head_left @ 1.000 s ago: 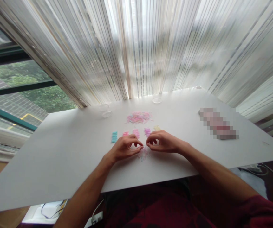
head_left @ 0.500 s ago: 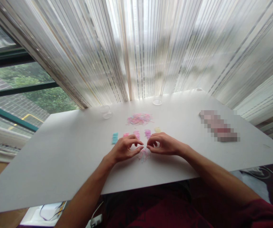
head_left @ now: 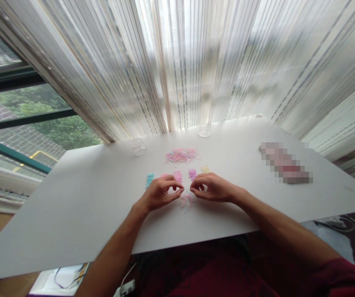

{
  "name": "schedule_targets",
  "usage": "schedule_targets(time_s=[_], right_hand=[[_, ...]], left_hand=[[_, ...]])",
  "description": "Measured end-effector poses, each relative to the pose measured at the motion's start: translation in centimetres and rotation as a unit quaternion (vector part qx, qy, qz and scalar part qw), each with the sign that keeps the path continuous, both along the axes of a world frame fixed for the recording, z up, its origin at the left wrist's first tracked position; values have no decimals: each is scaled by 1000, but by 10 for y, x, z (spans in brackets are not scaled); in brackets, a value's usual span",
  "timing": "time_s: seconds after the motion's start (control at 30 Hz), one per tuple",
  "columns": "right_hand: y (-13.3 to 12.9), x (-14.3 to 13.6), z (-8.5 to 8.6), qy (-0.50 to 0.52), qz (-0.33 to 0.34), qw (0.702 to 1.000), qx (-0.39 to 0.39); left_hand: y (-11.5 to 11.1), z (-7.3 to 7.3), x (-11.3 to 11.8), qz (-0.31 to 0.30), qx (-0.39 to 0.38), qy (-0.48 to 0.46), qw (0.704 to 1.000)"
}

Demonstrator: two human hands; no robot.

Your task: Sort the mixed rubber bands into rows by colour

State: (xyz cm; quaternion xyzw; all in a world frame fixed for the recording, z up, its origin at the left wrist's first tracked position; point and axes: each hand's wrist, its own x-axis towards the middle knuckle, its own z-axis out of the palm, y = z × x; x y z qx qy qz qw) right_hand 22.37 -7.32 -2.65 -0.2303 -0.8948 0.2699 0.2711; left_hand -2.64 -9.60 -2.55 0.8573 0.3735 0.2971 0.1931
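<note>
My left hand (head_left: pixel 164 192) is pinched, its thumb and index fingertips together. Facing it, my right hand (head_left: pixel 212 187) pinches too. A thin, pale strip (head_left: pixel 187 189) spans the small gap between the two pinches; its exact kind is too small to make out. Just below the fingertips lies a small loose pile of pink and bluish strips (head_left: pixel 187 202). Beyond the hands runs a row of colour-sorted bunches: blue (head_left: pixel 149 180), pink, light pink (head_left: pixel 177 176), purple (head_left: pixel 192 174) and pale yellow (head_left: pixel 205 169). My left hand partly hides the pink bunch.
A larger heap of mixed pastel strips (head_left: pixel 182 155) lies farther back on the white table (head_left: pixel 103 214). Clear round containers stand near the back edge, one at left (head_left: pixel 138 148) and one at centre (head_left: pixel 204 131). A blurred-out pinkish object (head_left: pixel 285 163) lies at right.
My left thumb and index finger have closed into a pinch and shifted slightly left. A thin strip now shows stretched between both hands. My right hand has barely moved.
</note>
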Motion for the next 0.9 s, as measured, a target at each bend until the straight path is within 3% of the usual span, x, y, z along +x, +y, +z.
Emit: schedule_targets(time_s=[0.2, 0.37, 0.63, 0.9], right_hand=[[1, 1, 2, -5, -9, 1000, 8], [2, 1, 3, -10, -5, 1000, 4], [2, 1, 0, -24, -3, 1000, -5], [1, 1, 1, -28, -7, 1000, -10]], left_hand=[[11, 29, -65, 114, -22, 68, 991], [3, 31, -105, 174, -129, 80, 973], [-5, 25, -102, 171, -225, 84, 956], [-3, 22, -99, 194, -234, 77, 950]])
